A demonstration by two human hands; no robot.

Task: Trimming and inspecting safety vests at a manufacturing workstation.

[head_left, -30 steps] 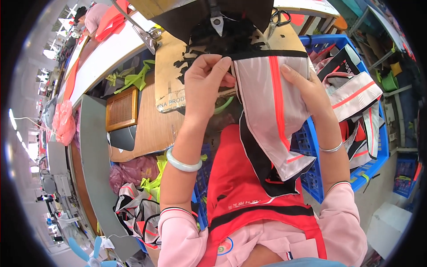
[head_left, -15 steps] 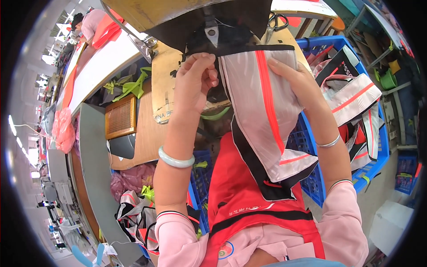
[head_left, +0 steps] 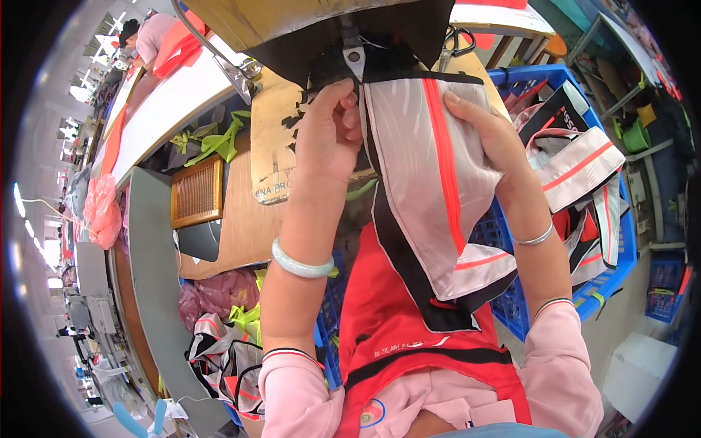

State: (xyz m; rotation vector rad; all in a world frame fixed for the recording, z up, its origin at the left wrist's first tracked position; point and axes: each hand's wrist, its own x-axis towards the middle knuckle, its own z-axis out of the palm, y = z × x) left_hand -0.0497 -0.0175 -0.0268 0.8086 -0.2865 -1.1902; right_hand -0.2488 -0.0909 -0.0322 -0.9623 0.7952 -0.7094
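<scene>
A light grey fabric piece [head_left: 405,139] with an orange-red stripe and black edging hangs from the machine's work spot down over my red apron. At its upper left corner, my left hand [head_left: 332,131] is closed, thumb and fingers pinched at the black edging. My right hand [head_left: 493,135] grips the right side, thumb on top and the other fingers hidden beneath the cloth. Just above the top edge is a pointed metal part [head_left: 354,58] of the machine, under its dark housing [head_left: 307,33]. Black scraps lie beside my left hand.
A blue basket [head_left: 628,252] of similar grey pieces stands at the right. Scissors [head_left: 458,42] lie beyond the fabric. More sewn pieces [head_left: 223,358] are heaped at lower left. A wooden-framed mat [head_left: 197,191] is left of the worktable [head_left: 270,157]. Another person [head_left: 153,36] works far left.
My left hand has shifted slightly right and up, closer against the fabric's corner. The fabric's lower part has swung a little left. My right hand stays on the right side.
</scene>
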